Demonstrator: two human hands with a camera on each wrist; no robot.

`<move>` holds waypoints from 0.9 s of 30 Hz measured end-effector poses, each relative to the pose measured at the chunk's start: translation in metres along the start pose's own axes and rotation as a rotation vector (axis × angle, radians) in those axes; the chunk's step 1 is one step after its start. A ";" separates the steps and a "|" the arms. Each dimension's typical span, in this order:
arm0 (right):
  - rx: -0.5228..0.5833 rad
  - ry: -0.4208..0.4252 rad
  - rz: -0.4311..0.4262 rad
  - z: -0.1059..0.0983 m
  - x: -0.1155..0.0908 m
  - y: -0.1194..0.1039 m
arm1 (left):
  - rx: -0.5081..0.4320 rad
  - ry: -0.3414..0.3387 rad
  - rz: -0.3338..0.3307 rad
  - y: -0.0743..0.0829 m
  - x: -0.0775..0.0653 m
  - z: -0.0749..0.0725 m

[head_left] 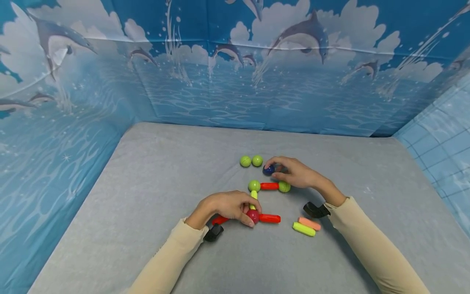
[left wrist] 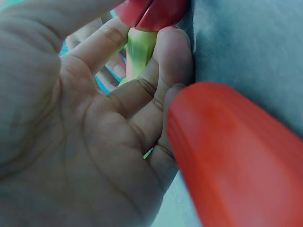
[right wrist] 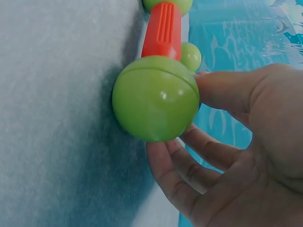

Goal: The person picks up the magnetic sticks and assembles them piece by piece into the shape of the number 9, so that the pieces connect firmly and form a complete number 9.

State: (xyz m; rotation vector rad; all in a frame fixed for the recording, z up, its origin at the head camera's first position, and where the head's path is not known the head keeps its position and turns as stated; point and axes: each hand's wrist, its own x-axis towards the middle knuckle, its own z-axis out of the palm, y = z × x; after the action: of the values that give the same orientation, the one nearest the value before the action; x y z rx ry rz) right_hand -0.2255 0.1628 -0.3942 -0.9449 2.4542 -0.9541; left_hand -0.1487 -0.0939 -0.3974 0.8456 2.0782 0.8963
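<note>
My left hand [head_left: 229,205] grips a red ball [head_left: 252,216], its thumb and fingers around the sides. From that ball a yellow-green rod [head_left: 253,196] runs away to a green ball [head_left: 254,185], which a red rod [head_left: 269,186] links to a second green ball [head_left: 284,186]. Another red rod [head_left: 269,218] points right from the red ball. Under the left wrist lies one more red rod [left wrist: 232,151], partly hidden in the head view. Just beyond the linked green balls, my right hand [head_left: 295,173] pinches a dark blue ball [head_left: 269,170] between thumb and fingers.
Two loose green balls [head_left: 251,161] sit side by side left of the blue ball. Near the right wrist lie an orange rod [head_left: 309,223] and a yellow-green rod [head_left: 304,229]. A dolphin-printed blue curtain [head_left: 235,102] borders the grey table [head_left: 165,163] at the back.
</note>
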 end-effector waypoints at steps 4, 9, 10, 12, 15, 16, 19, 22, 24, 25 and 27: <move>-0.018 -0.003 0.009 -0.001 0.000 0.000 | 0.002 0.004 -0.004 0.000 0.000 0.000; -0.071 -0.006 0.046 0.000 -0.003 -0.005 | 0.011 0.003 -0.008 0.000 -0.001 0.000; -0.085 -0.004 0.048 0.001 -0.003 -0.006 | 0.011 0.003 -0.006 0.000 -0.001 0.000; -0.106 0.004 0.047 0.001 -0.004 -0.007 | 0.010 0.002 -0.002 -0.001 -0.001 0.000; -0.120 0.018 0.048 0.002 -0.005 -0.007 | 0.009 0.001 0.002 -0.001 0.000 0.001; -0.119 0.022 0.051 0.002 -0.005 -0.007 | 0.009 0.001 0.002 -0.001 0.000 0.001; -0.089 0.031 0.060 0.003 -0.007 -0.007 | 0.011 0.000 0.000 -0.001 0.000 0.001; -0.055 0.062 0.052 0.004 -0.010 -0.007 | 0.013 0.002 -0.003 0.000 0.000 0.001; -0.047 0.095 0.025 0.003 -0.014 -0.007 | 0.014 0.004 -0.006 0.000 0.000 0.001; -0.049 0.112 0.007 0.003 -0.017 -0.008 | 0.015 0.005 -0.008 0.000 -0.001 0.001; -0.063 0.140 -0.021 0.002 -0.023 -0.009 | 0.011 0.007 -0.013 0.000 -0.001 0.001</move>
State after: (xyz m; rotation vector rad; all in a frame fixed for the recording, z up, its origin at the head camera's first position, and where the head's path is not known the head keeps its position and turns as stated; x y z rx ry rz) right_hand -0.2036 0.1725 -0.3879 -0.9557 2.6095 -0.9854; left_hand -0.1473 -0.0941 -0.3981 0.8341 2.0944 0.8832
